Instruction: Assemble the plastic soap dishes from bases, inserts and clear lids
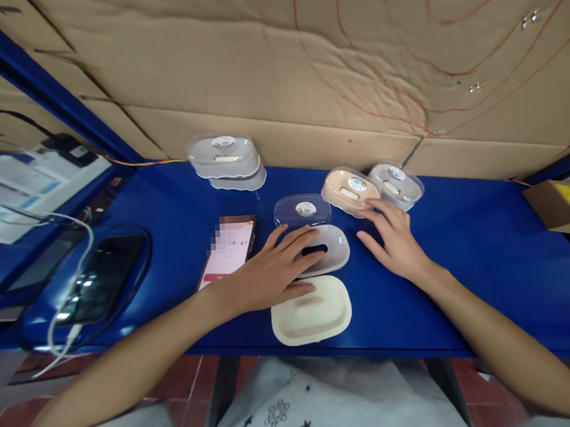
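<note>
The blue table (pixel 461 254) runs below a cardboard wall (pixel 237 62). Taking the cream tray (pixel 315 321) near its front edge as landmark: the phone (pixel 231 246) lies to its left, and the gray oval piece (pixel 338 252) just behind it, the clear lid (pixel 297 209) farther back. The left hand (pixel 285 262) — fingers spread apart — reaches over the gray oval piece. Right of and behind the tray, the right hand (pixel 395 239), fingers apart, has its fingertips at the peach box (pixel 346 187).
</note>
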`<move>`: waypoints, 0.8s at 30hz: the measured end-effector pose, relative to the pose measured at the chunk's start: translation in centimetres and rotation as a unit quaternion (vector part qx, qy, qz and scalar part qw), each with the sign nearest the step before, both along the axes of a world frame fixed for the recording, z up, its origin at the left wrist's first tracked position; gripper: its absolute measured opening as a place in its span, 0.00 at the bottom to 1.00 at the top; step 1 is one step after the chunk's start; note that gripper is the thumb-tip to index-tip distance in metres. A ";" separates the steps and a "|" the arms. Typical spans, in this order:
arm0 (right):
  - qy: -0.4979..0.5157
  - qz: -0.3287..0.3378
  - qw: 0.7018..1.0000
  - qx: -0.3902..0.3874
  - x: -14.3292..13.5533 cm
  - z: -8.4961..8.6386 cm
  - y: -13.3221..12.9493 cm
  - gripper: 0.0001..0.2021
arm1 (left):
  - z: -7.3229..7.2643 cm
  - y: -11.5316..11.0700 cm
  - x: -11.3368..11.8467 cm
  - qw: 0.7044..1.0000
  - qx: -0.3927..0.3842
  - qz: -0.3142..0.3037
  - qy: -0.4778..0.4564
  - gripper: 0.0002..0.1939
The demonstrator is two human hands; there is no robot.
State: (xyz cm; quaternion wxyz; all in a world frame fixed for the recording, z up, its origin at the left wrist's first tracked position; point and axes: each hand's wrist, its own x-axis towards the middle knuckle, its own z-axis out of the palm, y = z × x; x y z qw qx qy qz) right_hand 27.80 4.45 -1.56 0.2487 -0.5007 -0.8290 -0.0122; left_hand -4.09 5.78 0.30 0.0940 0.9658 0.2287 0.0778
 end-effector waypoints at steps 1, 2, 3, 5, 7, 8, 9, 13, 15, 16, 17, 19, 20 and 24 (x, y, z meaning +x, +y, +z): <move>-0.002 0.031 1.000 -0.004 -0.3 0.1 -0.4 0.19 | 0.1 0.1 0.0 1.000 -0.003 -0.009 -0.006 0.30; -0.004 0.066 0.998 -0.007 -0.7 0.1 -0.7 0.18 | 0.1 0.1 0.0 1.000 -0.006 -0.018 -0.017 0.31; -0.006 0.100 0.995 -0.009 -1.1 0.1 -1.1 0.18 | 0.2 0.2 0.1 0.999 -0.008 -0.021 -0.029 0.32; -0.011 0.161 0.987 -0.007 -2.0 0.0 -1.7 0.18 | 0.4 0.6 0.1 0.998 -0.001 0.005 -0.057 0.29; -0.017 0.206 0.978 0.000 -2.7 0.0 -2.2 0.17 | 0.4 1.2 0.0 0.995 0.024 0.064 -0.078 0.25; -0.020 0.222 0.975 0.003 -3.0 0.1 -2.5 0.17 | 0.4 1.7 -0.1 0.991 0.038 0.096 -0.084 0.24; -0.020 0.233 0.972 0.009 -3.2 0.2 -2.7 0.16 | 0.3 2.1 -0.2 0.987 0.052 0.125 -0.089 0.23; 0.004 0.271 0.962 0.025 -4.0 0.6 -4.1 0.16 | -0.3 3.4 -0.6 0.977 0.077 0.180 -0.085 0.23; 0.006 0.300 0.954 0.022 -4.4 0.8 -5.0 0.16 | -0.5 3.5 -0.6 0.978 0.072 0.180 -0.078 0.24; 0.000 0.314 0.949 0.016 -4.7 0.8 -5.3 0.17 | -0.6 3.4 -0.6 0.979 0.069 0.179 -0.075 0.25; -0.007 0.327 0.945 0.010 -4.9 0.7 -5.6 0.18 | -0.7 3.4 -0.6 0.979 0.065 0.179 -0.073 0.26; -0.019 0.345 0.938 -0.003 -5.3 0.6 -6.0 0.19 | -0.7 3.5 -0.6 0.979 0.056 0.184 -0.073 0.28; -0.023 0.349 0.937 -0.011 -5.4 0.5 -6.1 0.19 | -0.6 3.5 -0.7 0.978 0.051 0.185 -0.076 0.27; -0.031 0.349 0.936 -0.030 -5.5 0.4 -6.1 0.17 | 0.1 3.2 -1.0 0.991 0.023 0.116 -0.069 0.28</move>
